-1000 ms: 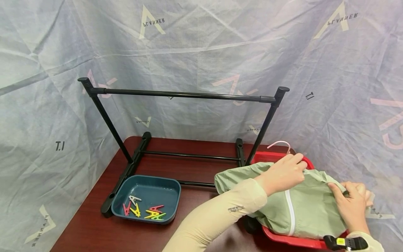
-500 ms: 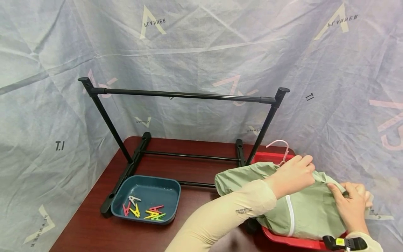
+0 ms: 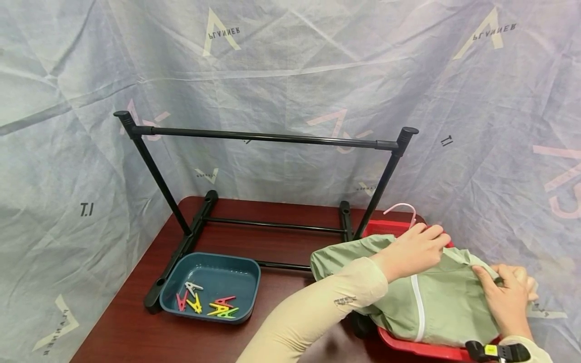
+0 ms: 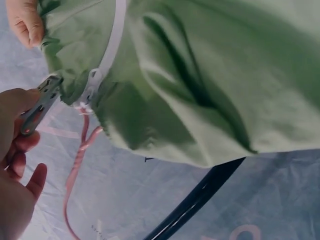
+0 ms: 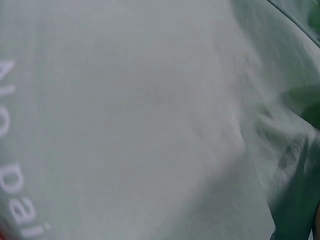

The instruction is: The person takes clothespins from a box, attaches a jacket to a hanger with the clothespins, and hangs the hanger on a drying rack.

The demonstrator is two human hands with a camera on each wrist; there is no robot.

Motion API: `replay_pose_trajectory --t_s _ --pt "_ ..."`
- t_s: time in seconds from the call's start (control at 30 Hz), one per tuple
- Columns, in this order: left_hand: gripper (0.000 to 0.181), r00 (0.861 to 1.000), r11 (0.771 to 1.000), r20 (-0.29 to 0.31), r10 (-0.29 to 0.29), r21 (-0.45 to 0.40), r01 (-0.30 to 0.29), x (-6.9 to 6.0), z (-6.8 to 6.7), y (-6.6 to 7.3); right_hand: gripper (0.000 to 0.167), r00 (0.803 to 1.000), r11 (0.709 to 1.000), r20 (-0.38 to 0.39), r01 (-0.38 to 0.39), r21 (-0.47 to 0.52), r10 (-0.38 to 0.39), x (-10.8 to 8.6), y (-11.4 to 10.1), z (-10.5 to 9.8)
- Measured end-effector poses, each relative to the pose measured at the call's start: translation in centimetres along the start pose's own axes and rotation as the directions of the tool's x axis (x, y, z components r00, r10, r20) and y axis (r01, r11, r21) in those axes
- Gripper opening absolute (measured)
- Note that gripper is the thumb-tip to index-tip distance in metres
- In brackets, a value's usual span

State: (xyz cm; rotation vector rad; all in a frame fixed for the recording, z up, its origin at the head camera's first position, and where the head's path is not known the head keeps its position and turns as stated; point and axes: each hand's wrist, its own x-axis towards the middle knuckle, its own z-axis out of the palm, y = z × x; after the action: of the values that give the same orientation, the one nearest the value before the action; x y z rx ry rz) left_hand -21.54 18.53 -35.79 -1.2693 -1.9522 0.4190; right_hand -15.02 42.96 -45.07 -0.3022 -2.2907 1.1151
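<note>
A sage-green zip jacket (image 3: 458,302) lies over the red basket (image 3: 408,348), its white zipper facing up. A pink hanger's hook (image 3: 401,205) sticks out at the collar; the rest is inside the jacket. My left hand (image 3: 415,252) is at the collar. In the left wrist view it pinches a grey slotted piece (image 4: 41,106) against the cloth, close to the zipper slider (image 4: 92,82); its exact kind is unclear. My right hand (image 3: 506,297) grips the jacket's far-right edge between thumb and fingers. Jacket cloth with white lettering (image 5: 17,185) fills the right wrist view.
A black rack (image 3: 268,137) with a raised crossbar stands on the dark red table (image 3: 268,242). Before its left leg is a blue tray (image 3: 247,282) holding several coloured clothespins (image 3: 222,307). Printed grey cloth (image 3: 272,60) hangs behind.
My left hand shifts slightly right along the collar, then back left. The hanger hook tilts a little with it. My right hand keeps its grip in the same place.
</note>
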Motion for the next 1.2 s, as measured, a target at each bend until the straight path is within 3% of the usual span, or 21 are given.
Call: replay_pose_trajectory --t_s 0.3,0.73,0.93,1.1,1.2 --pt "0.037 1.000 0.999 0.023 0.015 -0.036 -0.014 0.0 0.7 0.1 0.024 1.000 0.999 0.001 0.021 -0.032 -0.021 0.3 -0.1 0.5" --pt "0.029 0.989 0.996 0.147 -0.006 -0.088 0.019 0.9 -0.4 1.0 0.024 0.999 0.999 -0.029 0.035 -0.026 -0.035 0.4 -0.4 0.7" --pt "0.032 0.996 0.999 0.089 -0.016 -0.041 0.020 1.0 -0.1 1.5 0.024 0.999 0.999 -0.030 0.031 -0.031 -0.032 0.4 -0.3 0.7" --pt "0.038 1.000 0.999 -0.013 -0.020 0.027 0.021 0.6 0.7 1.5 0.024 0.999 0.999 -0.033 0.026 -0.036 -0.028 0.5 -0.3 0.8" --pt "0.042 1.000 0.999 -0.022 -0.002 0.052 0.003 0.6 0.8 1.4 0.023 0.999 0.998 -0.040 0.018 -0.059 -0.021 0.5 -0.5 0.9"
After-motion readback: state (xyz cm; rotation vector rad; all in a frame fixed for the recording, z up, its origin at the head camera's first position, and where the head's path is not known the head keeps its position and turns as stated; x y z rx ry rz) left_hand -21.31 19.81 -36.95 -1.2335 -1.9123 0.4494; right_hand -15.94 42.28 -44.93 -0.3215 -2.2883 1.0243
